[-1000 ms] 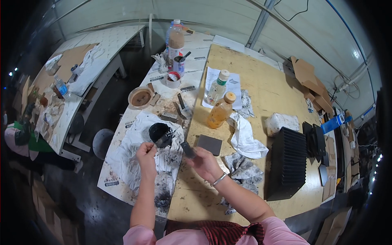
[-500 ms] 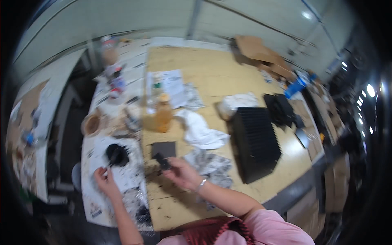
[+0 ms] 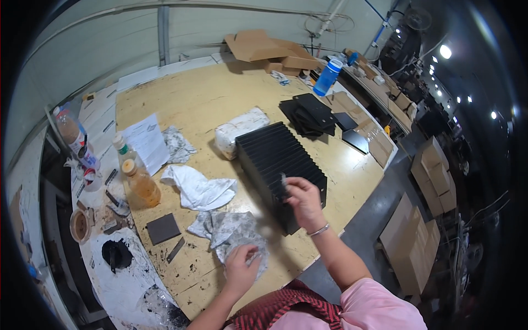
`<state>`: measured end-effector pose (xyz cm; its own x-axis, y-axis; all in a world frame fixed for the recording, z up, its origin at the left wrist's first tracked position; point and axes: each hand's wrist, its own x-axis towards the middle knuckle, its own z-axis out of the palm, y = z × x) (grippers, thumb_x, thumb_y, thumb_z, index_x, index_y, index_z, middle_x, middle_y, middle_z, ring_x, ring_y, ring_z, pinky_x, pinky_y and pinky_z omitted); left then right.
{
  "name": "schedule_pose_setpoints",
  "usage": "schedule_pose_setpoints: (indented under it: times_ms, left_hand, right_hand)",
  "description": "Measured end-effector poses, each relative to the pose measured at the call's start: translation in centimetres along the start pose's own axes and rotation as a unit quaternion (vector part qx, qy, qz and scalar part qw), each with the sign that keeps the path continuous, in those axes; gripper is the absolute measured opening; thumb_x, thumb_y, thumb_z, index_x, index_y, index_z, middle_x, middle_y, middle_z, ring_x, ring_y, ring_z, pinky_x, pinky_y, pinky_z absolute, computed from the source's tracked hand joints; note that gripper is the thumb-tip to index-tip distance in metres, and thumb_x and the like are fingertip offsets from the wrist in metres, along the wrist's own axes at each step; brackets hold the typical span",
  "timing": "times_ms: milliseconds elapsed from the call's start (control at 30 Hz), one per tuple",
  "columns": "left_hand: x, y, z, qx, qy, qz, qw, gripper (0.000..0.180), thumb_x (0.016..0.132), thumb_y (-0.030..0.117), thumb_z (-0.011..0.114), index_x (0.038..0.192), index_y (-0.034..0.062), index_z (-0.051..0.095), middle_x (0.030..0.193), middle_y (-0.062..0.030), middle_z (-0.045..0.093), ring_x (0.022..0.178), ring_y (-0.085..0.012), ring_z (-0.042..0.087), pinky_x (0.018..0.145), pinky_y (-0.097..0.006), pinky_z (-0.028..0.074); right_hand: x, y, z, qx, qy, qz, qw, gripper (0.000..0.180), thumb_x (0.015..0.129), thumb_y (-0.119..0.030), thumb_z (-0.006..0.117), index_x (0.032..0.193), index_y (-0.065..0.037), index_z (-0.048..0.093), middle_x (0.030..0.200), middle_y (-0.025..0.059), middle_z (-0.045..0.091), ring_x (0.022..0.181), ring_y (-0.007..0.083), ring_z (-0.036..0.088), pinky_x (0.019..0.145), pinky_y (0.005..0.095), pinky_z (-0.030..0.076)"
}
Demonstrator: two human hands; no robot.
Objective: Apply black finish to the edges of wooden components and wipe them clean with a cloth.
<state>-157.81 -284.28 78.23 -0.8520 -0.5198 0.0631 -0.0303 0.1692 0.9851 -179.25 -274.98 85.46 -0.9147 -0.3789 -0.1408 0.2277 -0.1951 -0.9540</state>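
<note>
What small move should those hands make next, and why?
Perhaps gather up the stained cloth with the left hand: it lies loosely crumpled right at those fingers, while the right hand is farther off, by the black ribbed block.

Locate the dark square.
In the head view, the dark square lies at lower left on the yellow board, between the amber bottle and the black strip.
</note>
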Motion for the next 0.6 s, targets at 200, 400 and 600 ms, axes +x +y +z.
schedule_pose_setpoints:
  times_ms: [200,400,600]
  left_hand:
    - [3.9,-1.0,5.8,0.149,-0.049,0.013,0.988,0.053,0.08,0.02,0.074,0.123,-0.0005,0.052,0.117,-0.0186,0.057,0.111,-0.0368,0.052,0.096,-0.044,0.043]
    - [6.0,-3.8,10.8,0.271,-0.001,0.02,0.962,0.076,0.078,0.031,0.075,0.136,-0.0039,0.041,0.131,-0.0208,0.049,0.123,-0.0371,0.044,0.102,-0.045,0.036]
    - [6.1,-5.7,11.5,0.337,-0.007,0.059,0.94,0.073,0.076,0.034,0.076,0.131,-0.0032,0.044,0.124,-0.0199,0.051,0.115,-0.036,0.046,0.098,-0.046,0.033]
  right_hand:
    - [3.0,-3.4,-8.4,-0.256,0.141,-0.187,0.938,0.017,0.078,-0.001,0.071,0.095,0.001,0.069,0.089,0.0007,0.066,0.071,0.0084,0.057,0.069,0.0235,0.048]
    - [5.9,-3.4,-11.9,-0.438,0.164,-0.321,0.823,0.02,0.068,0.002,0.07,0.088,-0.002,0.068,0.083,0.0088,0.061,0.083,0.0247,0.055,0.075,0.0346,0.048]
    - [9.0,-3.2,-14.8,-0.483,0.19,-0.342,0.783,0.019,0.066,0.001,0.07,0.085,-0.002,0.067,0.082,0.0091,0.06,0.083,0.0263,0.054,0.076,0.0363,0.046]
